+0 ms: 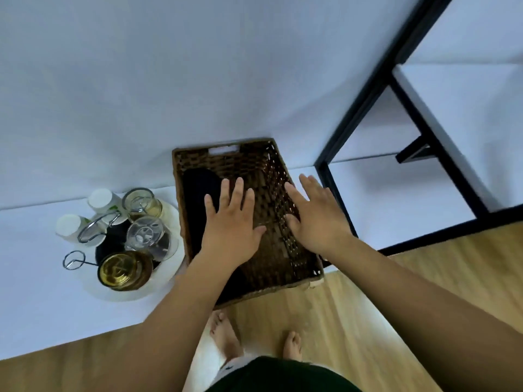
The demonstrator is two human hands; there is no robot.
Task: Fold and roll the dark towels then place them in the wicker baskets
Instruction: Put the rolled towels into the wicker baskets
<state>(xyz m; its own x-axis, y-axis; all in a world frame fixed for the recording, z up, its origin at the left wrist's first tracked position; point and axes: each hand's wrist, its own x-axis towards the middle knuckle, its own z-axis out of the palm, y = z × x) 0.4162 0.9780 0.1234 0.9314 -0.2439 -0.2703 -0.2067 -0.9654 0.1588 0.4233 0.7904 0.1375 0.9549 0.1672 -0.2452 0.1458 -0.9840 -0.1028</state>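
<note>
Hovering empty, fingers spread, the left hand [230, 222] and right hand [318, 219] are over the wicker basket [226, 159]; one dark towel [198, 188] lies inside, with room for more.

soft even light, mild blur throughout, wide-angle bending at the edges.

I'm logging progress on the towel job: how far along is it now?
Done: one dark towel lies along the left side of the wicker basket. In hand: nothing; the left hand and right hand are spread open over the basket. Left: the basket's right side is bare weave, and no further towels or baskets are in view.
</note>
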